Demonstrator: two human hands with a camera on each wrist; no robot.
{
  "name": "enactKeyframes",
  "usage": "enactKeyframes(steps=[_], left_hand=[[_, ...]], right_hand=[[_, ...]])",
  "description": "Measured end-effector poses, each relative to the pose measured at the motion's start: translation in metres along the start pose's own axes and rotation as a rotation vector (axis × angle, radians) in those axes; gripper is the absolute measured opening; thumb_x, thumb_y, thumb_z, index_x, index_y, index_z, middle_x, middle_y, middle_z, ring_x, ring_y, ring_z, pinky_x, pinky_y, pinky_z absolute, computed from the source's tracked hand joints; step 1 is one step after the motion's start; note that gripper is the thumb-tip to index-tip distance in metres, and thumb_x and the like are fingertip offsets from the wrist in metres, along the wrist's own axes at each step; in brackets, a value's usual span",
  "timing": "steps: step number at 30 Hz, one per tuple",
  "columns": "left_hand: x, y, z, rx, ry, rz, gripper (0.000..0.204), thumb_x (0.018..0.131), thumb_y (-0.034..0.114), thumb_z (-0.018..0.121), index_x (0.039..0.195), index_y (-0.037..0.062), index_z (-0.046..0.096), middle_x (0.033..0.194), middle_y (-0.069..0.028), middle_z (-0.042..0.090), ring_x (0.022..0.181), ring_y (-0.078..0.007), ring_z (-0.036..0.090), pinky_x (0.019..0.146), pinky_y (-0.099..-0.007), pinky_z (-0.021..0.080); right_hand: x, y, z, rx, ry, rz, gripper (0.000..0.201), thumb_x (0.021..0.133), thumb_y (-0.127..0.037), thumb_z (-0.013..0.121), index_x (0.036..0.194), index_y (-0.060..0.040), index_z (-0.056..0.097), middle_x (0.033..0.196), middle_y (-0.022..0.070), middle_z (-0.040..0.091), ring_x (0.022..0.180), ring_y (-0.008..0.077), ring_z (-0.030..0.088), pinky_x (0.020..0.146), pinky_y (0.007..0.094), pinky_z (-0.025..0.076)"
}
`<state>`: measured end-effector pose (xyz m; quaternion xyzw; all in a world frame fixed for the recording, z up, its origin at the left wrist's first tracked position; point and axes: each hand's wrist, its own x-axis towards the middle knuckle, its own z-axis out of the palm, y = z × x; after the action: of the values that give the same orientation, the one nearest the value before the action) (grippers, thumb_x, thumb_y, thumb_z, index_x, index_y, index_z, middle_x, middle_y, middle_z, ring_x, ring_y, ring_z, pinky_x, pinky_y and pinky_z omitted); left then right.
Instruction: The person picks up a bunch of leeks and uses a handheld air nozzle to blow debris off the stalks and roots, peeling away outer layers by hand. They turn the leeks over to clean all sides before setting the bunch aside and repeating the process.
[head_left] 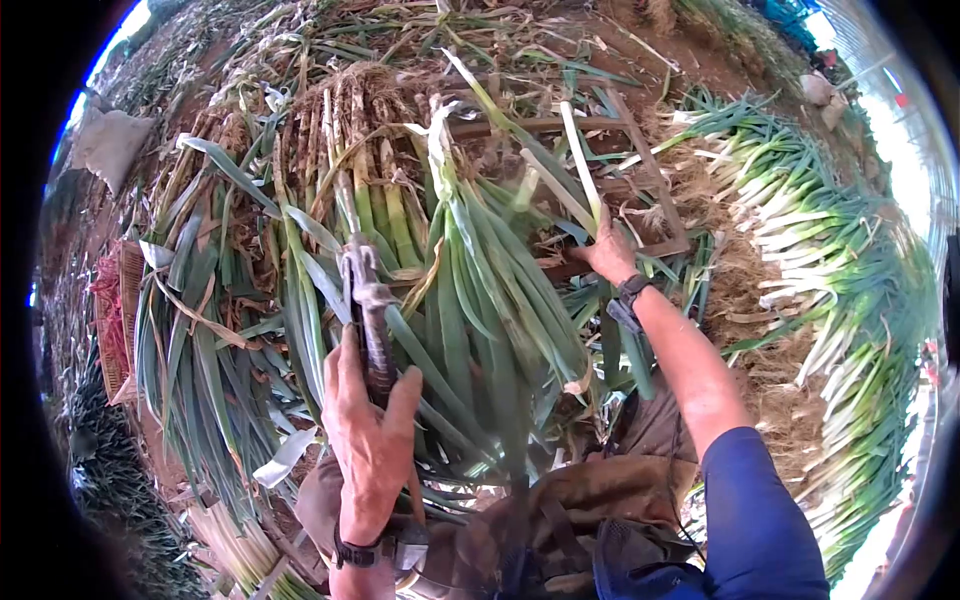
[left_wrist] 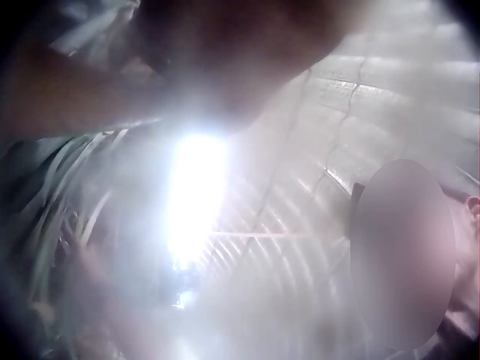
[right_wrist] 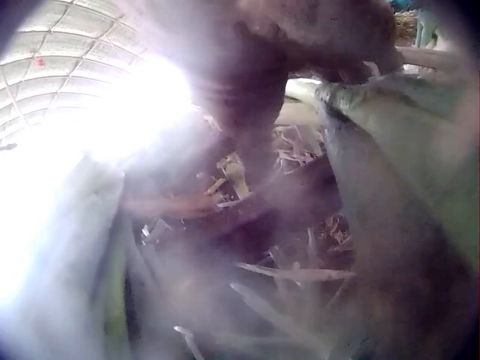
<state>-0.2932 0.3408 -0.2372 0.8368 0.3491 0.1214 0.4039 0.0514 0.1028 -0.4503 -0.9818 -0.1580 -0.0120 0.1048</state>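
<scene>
In the head view my right hand (head_left: 608, 252) grips pale leek stalks (head_left: 582, 150), their white ends pointing up and away. Their green leaves hang below that hand, and broad leaves (right_wrist: 405, 165) show large in the right wrist view. My left hand (head_left: 368, 435) holds a tool with a dark ridged handle (head_left: 377, 350) and a grey metal head (head_left: 362, 268), between thumb and fingers. A large heap of untrimmed leeks (head_left: 470, 270) lies just beyond and around it, roots away from me. The left wrist view is mostly glare and blur.
Peeled leeks (head_left: 800, 250) lie in a long curved row at the right, beside dry root litter (head_left: 740, 330). A wooden frame (head_left: 655, 170) stands behind my right hand. At the left are a red net bag (head_left: 108, 320) and a bundle of pale stalks (head_left: 235, 540).
</scene>
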Motion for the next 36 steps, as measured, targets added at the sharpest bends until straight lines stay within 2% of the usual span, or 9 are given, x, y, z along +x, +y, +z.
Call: enactKeyframes(steps=[4,6,20,23,27,30,32,34,36], left_hand=[[0.001,0.002,0.006,0.030,-0.046,-0.004,0.077,0.085,0.027,0.074,0.146,-0.0115,0.044,0.132,-0.0252,0.055,0.109,-0.0378,0.061,0.094,-0.0435,0.050],[0.003,-0.003,0.011,0.082,-0.039,0.068,0.078,0.085,0.027,0.074,0.146,-0.0113,0.044,0.133,-0.0254,0.055,0.109,-0.0382,0.062,0.093,-0.0433,0.051],[0.002,0.008,0.018,0.015,-0.067,0.016,0.073,0.082,0.023,0.073,0.143,-0.0088,0.049,0.126,-0.0226,0.058,0.109,-0.0359,0.060,0.096,-0.0425,0.049],[0.003,0.008,0.019,0.015,-0.059,0.030,0.073,0.082,0.022,0.073,0.143,-0.0091,0.049,0.128,-0.0231,0.058,0.110,-0.0361,0.060,0.097,-0.0424,0.049],[0.003,0.004,0.015,0.095,-0.077,0.058,0.076,0.083,0.022,0.074,0.143,-0.0138,0.045,0.135,-0.0284,0.055,0.111,-0.0411,0.063,0.096,-0.0461,0.051],[0.004,0.008,0.014,0.091,-0.088,0.011,0.076,0.084,0.024,0.073,0.144,-0.0139,0.045,0.136,-0.0293,0.055,0.115,-0.0428,0.062,0.098,-0.0461,0.050],[0.002,0.006,0.015,0.091,-0.082,0.017,0.077,0.084,0.024,0.073,0.144,-0.0137,0.045,0.137,-0.0298,0.055,0.116,-0.0436,0.061,0.099,-0.0457,0.050],[0.001,0.006,0.014,0.092,-0.075,0.012,0.076,0.085,0.025,0.073,0.144,-0.0136,0.045,0.137,-0.0303,0.054,0.117,-0.0447,0.061,0.101,-0.0460,0.049],[0.000,0.001,0.015,0.123,-0.089,0.036,0.076,0.086,0.027,0.073,0.144,-0.0135,0.045,0.137,-0.0298,0.055,0.119,-0.0449,0.060,0.102,-0.0465,0.049]], right_hand=[[0.017,-0.002,0.003,0.116,-0.406,0.221,0.075,0.078,-0.019,0.078,0.146,-0.0006,0.051,0.111,0.0161,0.074,0.107,0.0306,0.069,0.092,0.0406,0.054],[0.008,-0.007,-0.007,0.958,-0.641,-0.038,0.051,0.082,-0.011,0.076,0.130,0.0018,0.063,0.102,0.0133,0.071,0.094,0.0224,0.068,0.082,0.0366,0.054],[0.061,0.042,-0.057,0.535,-0.655,-0.024,0.047,0.089,-0.016,0.074,0.125,0.0094,0.060,0.115,0.0164,0.072,0.088,0.0213,0.072,0.082,0.0334,0.057],[0.067,0.056,-0.027,0.157,-0.253,-0.115,0.049,0.084,-0.021,0.077,0.124,0.0032,0.060,0.113,0.0179,0.070,0.097,0.0318,0.072,0.084,0.0446,0.056],[0.034,-0.051,-0.057,0.306,0.015,-0.310,0.044,0.091,-0.039,0.069,0.113,-0.0020,0.064,0.106,0.0191,0.069,0.100,0.0362,0.069,0.083,0.0490,0.054],[-0.009,-0.138,-0.055,0.334,-0.057,-0.496,0.034,0.101,-0.046,0.061,0.086,-0.0155,0.059,0.072,-0.0026,0.051,0.057,0.0106,0.043,0.050,0.0301,0.040],[-0.032,-0.205,-0.087,0.177,-0.553,-0.214,0.044,0.095,-0.044,0.071,0.112,-0.0058,0.059,0.083,0.0050,0.059,0.072,0.0164,0.058,0.064,0.0348,0.051],[-0.058,-0.215,-0.019,-0.037,0.183,-0.378,0.070,0.087,-0.040,0.080,0.134,-0.0008,0.047,0.107,0.0162,0.063,0.095,0.0244,0.064,0.077,0.0371,0.056],[-0.050,-0.223,-0.033,0.046,-0.047,-0.307,0.086,0.083,-0.042,0.081,0.142,0.0023,0.039,0.115,0.0212,0.062,0.103,0.0334,0.064,0.087,0.0438,0.055]])
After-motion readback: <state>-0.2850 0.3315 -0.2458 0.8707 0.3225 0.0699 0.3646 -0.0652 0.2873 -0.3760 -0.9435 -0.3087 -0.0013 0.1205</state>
